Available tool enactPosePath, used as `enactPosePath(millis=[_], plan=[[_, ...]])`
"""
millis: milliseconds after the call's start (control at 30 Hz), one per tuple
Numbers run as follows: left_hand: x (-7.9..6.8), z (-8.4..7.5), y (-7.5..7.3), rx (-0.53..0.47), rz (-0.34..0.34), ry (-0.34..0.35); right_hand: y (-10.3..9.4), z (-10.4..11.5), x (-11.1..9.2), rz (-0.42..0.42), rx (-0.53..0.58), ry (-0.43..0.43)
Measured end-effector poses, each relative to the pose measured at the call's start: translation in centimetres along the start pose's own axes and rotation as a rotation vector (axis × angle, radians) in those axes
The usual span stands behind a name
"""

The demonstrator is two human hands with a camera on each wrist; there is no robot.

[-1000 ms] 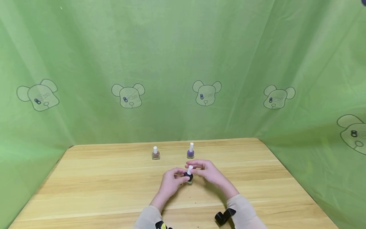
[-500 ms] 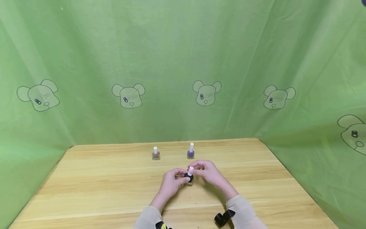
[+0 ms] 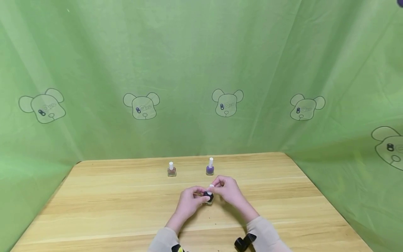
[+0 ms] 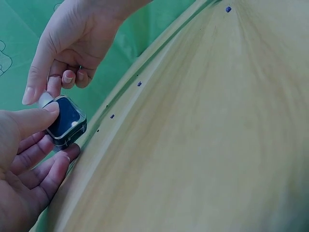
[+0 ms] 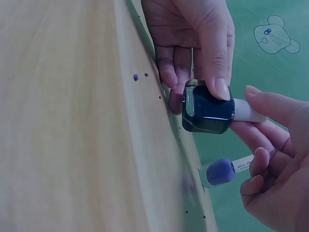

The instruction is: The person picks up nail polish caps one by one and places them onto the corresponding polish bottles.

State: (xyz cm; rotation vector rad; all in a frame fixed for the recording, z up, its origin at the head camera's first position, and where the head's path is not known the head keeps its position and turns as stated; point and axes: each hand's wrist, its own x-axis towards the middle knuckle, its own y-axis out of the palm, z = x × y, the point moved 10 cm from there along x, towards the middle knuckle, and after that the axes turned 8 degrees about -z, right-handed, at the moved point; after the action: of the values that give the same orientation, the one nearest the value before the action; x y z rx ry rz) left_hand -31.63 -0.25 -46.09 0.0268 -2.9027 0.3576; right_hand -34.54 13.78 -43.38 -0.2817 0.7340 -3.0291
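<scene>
A dark, nearly black nail polish bottle (image 3: 208,197) with a white cap is between the two hands, at the middle of the table. My left hand (image 3: 188,203) grips its glass body, thumb on one face and fingers behind, as the bottle (image 5: 207,108) shows in the right wrist view. With thumb and fingers, my right hand (image 3: 229,190) pinches the white cap (image 5: 247,111). The cap still meets the bottle's neck there. Behind the hands stands a purple nail polish bottle (image 3: 210,170); a brownish-pink nail polish bottle (image 3: 171,171) stands upright to its left.
The wooden table (image 3: 110,203) has several small dark specks near the hands. A green curtain (image 3: 182,70) with bear-head drawings surrounds its back and sides. A black strap device (image 3: 245,242) sits at the right sleeve.
The right hand's fingers have closed further over the white cap, which now shows less. The dark bottle has tilted slightly. The left hand has hardly moved, and the other bottles stand where they were.
</scene>
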Motion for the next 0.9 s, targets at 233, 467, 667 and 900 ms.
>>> enactPosePath(millis=[233, 467, 667, 900], plan=[[0.04, -0.05, 0.12, -0.001, -0.004, 0.019, -0.17, -0.18, -0.13, -0.034, 0.014, 0.036], [0.02, 0.11, 0.17, 0.020, -0.013, 0.019, -0.45, -0.35, -0.24, -0.085, 0.008, 0.067], [0.04, 0.14, 0.21, 0.016, -0.026, 0.009, -0.67, -0.17, -0.35, -0.126, -0.045, 0.067], [0.15, 0.29, 0.20, 0.034, -0.041, 0.002, -0.92, -0.04, -0.39, -0.162, -0.091, 0.058]])
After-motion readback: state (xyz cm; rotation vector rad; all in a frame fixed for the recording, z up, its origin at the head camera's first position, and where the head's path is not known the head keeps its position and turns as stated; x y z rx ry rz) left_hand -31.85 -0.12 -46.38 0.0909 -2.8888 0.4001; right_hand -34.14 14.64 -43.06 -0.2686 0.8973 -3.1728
